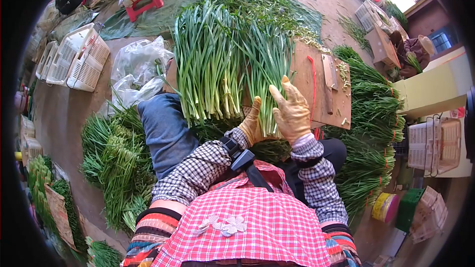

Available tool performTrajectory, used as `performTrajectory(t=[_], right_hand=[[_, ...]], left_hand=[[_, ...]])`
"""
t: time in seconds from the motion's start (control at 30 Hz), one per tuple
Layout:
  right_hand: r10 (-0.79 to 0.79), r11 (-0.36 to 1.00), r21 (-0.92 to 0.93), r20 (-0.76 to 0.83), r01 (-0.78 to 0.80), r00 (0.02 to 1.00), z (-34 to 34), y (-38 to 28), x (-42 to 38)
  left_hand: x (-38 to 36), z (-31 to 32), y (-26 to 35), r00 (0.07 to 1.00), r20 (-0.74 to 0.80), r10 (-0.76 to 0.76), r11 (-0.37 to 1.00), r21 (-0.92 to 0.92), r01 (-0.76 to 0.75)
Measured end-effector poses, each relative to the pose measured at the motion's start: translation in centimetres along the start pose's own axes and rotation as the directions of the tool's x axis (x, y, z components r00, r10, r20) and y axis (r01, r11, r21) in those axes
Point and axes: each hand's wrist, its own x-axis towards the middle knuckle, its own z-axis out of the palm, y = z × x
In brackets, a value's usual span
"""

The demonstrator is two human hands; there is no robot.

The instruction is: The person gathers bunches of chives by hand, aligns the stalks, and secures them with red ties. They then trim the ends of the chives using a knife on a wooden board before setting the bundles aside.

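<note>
A bunch of garlic chives [269,59] lies on the board in front of me, its pale cut ends toward my body. My left hand [253,122], in a yellowish glove, cups the lower left side of this bunch with the thumb up; its other fingers are mostly hidden. On the right side of the stems, my gloved right hand [292,111] rests with its fingers stretched out and apart. A wider pile of garlic chives [208,64] lies just left of the bunch. A knife [329,86] and a red tie [312,81] lie on the wooden board [302,62] to the right.
Tied green bundles [368,99] line the floor at right; more chives [123,163] lie at left. A clear plastic bag [138,66], white crates [81,57] and a red stool [144,5] stand beyond. Another person [418,52] sits at far right, holding greens.
</note>
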Motion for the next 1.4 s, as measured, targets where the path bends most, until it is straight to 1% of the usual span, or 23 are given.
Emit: performTrajectory(t=[0.17,0.2,0.23,0.3,0.33,0.37,0.4,0.47,0.53,0.57,0.63,0.67,0.73,0.77,0.87,0.97,1.0,1.03,1.07,1.13,1.23,1.27,1.4], right_hand=[[-0.004,0.992,-0.121,0.136,0.021,0.991,2.8,1.4,1.8],[-0.01,0.998,-0.056,0.09,0.015,0.996,2.1,1.0,2.1],[0.031,0.98,0.198,0.024,-0.035,0.999,1.6,1.0,2.0],[0.158,0.754,0.652,-0.063,-0.079,0.985,0.2,1.3,1.4],[0.226,0.34,0.921,0.117,-0.191,0.967,-2.4,0.2,1.3],[0.108,0.21,0.949,0.217,-0.236,0.97,-3.1,1.5,0.1],[-0.023,0.083,0.953,0.295,-0.293,0.955,-4.2,3.8,-1.4],[0.019,0.263,0.895,0.37,-0.361,0.929,-4.8,5.0,-2.8],[0.353,0.729,0.538,0.234,-0.424,0.906,-4.4,4.0,-3.5],[0.44,0.735,0.466,0.224,-0.492,0.87,-3.5,3.9,-3.9],[0.448,0.7,0.497,0.253,-0.512,0.857,-1.2,3.4,-4.3],[0.306,0.891,0.291,0.184,-0.349,0.934,-1.2,2.9,-4.0],[0.152,0.978,0.116,0.153,-0.171,0.976,0.3,1.6,-3.5],[0.105,0.994,-0.004,0.162,-0.106,0.981,0.9,1.0,-3.2],[-0.032,0.994,0.105,0.146,0.017,0.989,1.7,1.5,-3.0],[0.045,0.724,0.652,0.279,-0.224,0.959,1.1,4.0,-3.3],[0.214,0.338,0.732,0.552,-0.591,0.806,-0.1,4.8,-2.6],[0.342,0.466,0.722,0.387,-0.512,0.857,-0.4,6.0,-2.3],[0.434,0.591,0.675,0.196,-0.442,0.879,-0.6,7.1,-2.0],[0.591,0.784,0.193,0.059,-0.59,0.805,-1.8,9.5,-1.6],[0.705,0.7,-0.301,0.145,-0.648,0.694,0.5,13.4,-1.8],[0.799,0.599,-0.348,0.308,-0.721,0.516,0.3,13.8,-1.1],[0.776,0.623,-0.334,0.383,-0.708,0.502,0.4,13.3,-0.7]], left_hand=[[0.8,-0.8,-0.2,1.0,0.012,0.009,0.998,-0.059,-0.009],[0.6,-0.8,0.0,1.0,0.013,-0.002,0.999,-0.054,0.003],[0.4,-0.8,0.1,1.0,0.013,-0.017,0.999,-0.051,0.018],[0.0,-1.2,0.5,0.995,0.067,-0.071,0.997,-0.028,0.073],[0.2,-1.5,0.7,0.987,0.13,-0.092,0.996,-0.003,0.093],[0.4,-1.8,0.7,0.974,0.195,-0.117,0.993,0.024,0.114],[0.6,-2.1,0.5,0.993,0.067,-0.099,0.995,-0.004,0.1],[0.3,-0.8,0.6,0.994,0.085,-0.062,0.996,0.066,0.056],[0.3,-1.3,0.6,0.99,0.111,-0.086,0.994,0.069,0.079],[0.3,-1.6,0.5,0.99,0.106,-0.09,0.994,0.064,0.084],[0.3,-1.5,0.6,0.995,0.068,-0.07,0.995,0.076,0.065],[0.1,-1.4,0.4,0.998,0.033,-0.049,0.995,0.091,0.046],[0.1,-2.2,-0.1,0.999,-0.022,-0.041,0.997,0.062,0.042],[0.3,-3.1,-0.3,0.998,-0.054,-0.037,0.994,0.096,0.042],[0.4,-4.0,-0.3,0.981,-0.193,-0.001,0.977,0.208,0.042],[-0.7,-1.9,0.1,0.981,-0.196,-0.009,0.975,0.218,0.053],[-0.8,-1.6,0.0,0.978,-0.208,0.009,0.977,0.211,0.036],[-0.8,-1.7,0.1,0.983,-0.185,0.011,0.98,0.199,0.027],[-0.7,-2.0,0.2,0.987,-0.163,0.014,0.983,0.185,0.017],[-0.9,-1.8,0.1,0.986,-0.163,0.031,0.985,0.17,-0.003],[-0.9,-1.6,0.2,0.997,-0.076,0.028,0.994,0.11,-0.019],[-1.0,-1.6,0.3,0.997,-0.069,0.021,0.996,0.093,-0.015],[-1.3,-0.8,0.6,0.999,0.017,0.028,0.998,0.056,-0.029]])
